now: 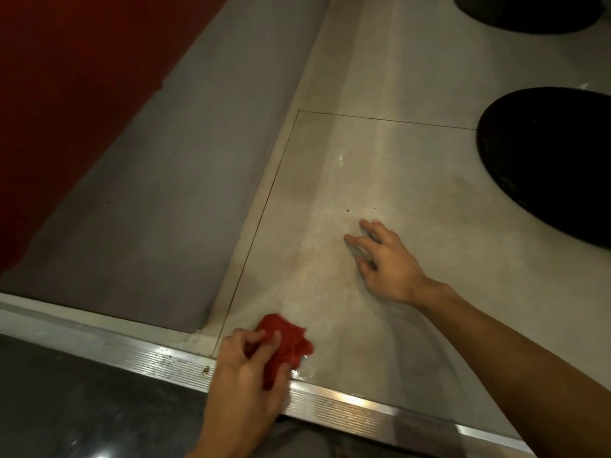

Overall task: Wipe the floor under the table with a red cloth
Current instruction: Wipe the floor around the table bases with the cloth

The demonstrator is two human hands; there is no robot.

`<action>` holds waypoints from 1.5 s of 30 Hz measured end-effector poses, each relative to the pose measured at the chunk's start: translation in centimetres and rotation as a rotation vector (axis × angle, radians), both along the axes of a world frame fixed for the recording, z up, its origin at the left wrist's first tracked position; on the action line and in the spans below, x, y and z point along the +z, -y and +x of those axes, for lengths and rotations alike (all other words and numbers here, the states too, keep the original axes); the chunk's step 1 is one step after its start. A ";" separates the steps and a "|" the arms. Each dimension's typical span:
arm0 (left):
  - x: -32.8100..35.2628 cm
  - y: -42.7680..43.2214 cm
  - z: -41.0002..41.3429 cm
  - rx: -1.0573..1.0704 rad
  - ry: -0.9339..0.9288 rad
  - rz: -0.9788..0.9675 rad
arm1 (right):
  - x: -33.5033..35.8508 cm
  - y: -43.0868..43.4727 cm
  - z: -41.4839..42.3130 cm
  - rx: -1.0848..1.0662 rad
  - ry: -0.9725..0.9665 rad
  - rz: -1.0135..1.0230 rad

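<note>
Left hand [244,368]: fingers bunched round cloth [287,338], by metal strip [330,404]. Right hand [386,259]: fingers spread wide, braced on floor [363,160]. Risk: floor looks wet; brace may slide.

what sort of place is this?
Likely a restaurant or cafe dining area: round black pedestal base on glossy floor tiles, red booth-like panel over a grey plinth, ribbed metal threshold strip.

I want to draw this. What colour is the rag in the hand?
Red. The cloth, gripped by the left hand, shows best in the head view.
</note>
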State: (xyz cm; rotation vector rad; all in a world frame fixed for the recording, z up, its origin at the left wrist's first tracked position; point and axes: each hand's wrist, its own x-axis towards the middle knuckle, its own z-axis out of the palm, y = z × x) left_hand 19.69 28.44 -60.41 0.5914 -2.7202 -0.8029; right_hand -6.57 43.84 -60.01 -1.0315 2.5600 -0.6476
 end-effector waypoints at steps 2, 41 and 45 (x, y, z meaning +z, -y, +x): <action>0.1 -1.8 -0.7 -0.096 -0.024 0.062 | 0.1 0.0 0.1 0.001 -0.002 0.009; -0.1 6.9 -15.6 0.086 -0.059 0.107 | 0.9 -3.8 -1.1 -0.088 -0.012 0.096; 0.4 4.0 -11.5 -0.232 -0.066 0.155 | 1.1 -5.1 -1.0 -0.125 -0.079 0.132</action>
